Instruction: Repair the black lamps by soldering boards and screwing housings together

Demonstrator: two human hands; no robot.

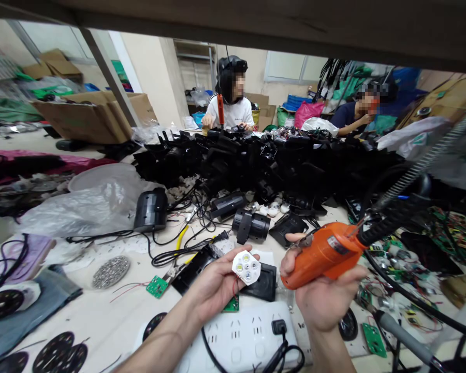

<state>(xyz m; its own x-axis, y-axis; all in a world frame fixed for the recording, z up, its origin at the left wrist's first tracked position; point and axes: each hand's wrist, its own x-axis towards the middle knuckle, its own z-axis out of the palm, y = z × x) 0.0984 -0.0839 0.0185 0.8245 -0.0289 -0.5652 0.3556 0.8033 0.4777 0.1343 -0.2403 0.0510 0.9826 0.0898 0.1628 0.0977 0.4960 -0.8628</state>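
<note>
My left hand (pixel 212 285) is closed round a small white LED lens plate (pixel 246 267) with several round lenses, thin red wires trailing below it. My right hand (pixel 321 292) grips an orange electric screwdriver (pixel 321 255), its tip pointing left and down toward the plate. A black coiled cable (pixel 419 171) runs from the screwdriver's rear up to the right. Both hands hover above a white power strip (pixel 241 336) with a black plug in it.
A heap of black housings (pixel 264 160) fills the table's middle. A black lamp body (pixel 150 209), green circuit boards (pixel 157 286), a metal disc (pixel 111 271) and plastic bags (pixel 81 204) lie around. Two people (pixel 230 101) sit across the table.
</note>
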